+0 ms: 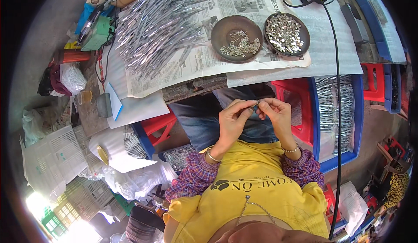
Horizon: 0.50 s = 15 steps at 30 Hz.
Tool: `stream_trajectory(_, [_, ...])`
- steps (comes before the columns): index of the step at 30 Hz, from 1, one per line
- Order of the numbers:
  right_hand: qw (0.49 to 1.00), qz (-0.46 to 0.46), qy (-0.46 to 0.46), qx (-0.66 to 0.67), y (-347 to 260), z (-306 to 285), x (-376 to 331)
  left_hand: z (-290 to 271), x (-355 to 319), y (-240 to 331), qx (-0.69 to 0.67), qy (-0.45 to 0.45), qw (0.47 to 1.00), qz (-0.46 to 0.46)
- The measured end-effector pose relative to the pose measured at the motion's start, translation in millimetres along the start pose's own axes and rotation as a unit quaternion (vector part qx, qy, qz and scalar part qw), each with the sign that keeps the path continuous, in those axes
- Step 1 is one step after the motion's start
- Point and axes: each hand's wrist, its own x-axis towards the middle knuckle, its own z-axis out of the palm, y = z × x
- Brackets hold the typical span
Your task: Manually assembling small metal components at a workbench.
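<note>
Above my lap, close to the table's near edge, both hands meet fingertip to fingertip. My left hand (232, 120) pinches a small dark metal piece (255, 105) between thumb and forefinger. From the other side my right hand (277, 112) grips the same piece; the fingers cover most of it, so its kind cannot be made out. Beyond the hands, a dark round bowl (223, 33) holds small pin-like metal bits (241, 47). Beside it, a second dark bowl (306, 37) holds small shiny round metal pieces (284, 32). A heap of long slim metal pieces (156, 27) lies on newspaper (209, 71) at the left.
At my right stands a blue tray (316, 112) stacked with slim metal pieces, beside red stools (300, 95). A black cable (337, 90) hangs down over the table's right part. Left are a green box (98, 33), a hand tool (90, 23) and white sheets (141, 111).
</note>
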Motion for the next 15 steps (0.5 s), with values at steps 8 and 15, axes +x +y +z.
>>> stream_trajectory(8, [0.957,-0.173,-0.030,-0.231,-1.7,1.2,-0.2,1.0,-0.4,-2.9,-0.022,0.003,1.000,0.005])
stream_trajectory(15, [0.977,-0.172,0.037,-0.121,-1.6,-6.1,7.6,3.2,-0.4,3.7,-0.058,-0.001,0.995,-0.082])
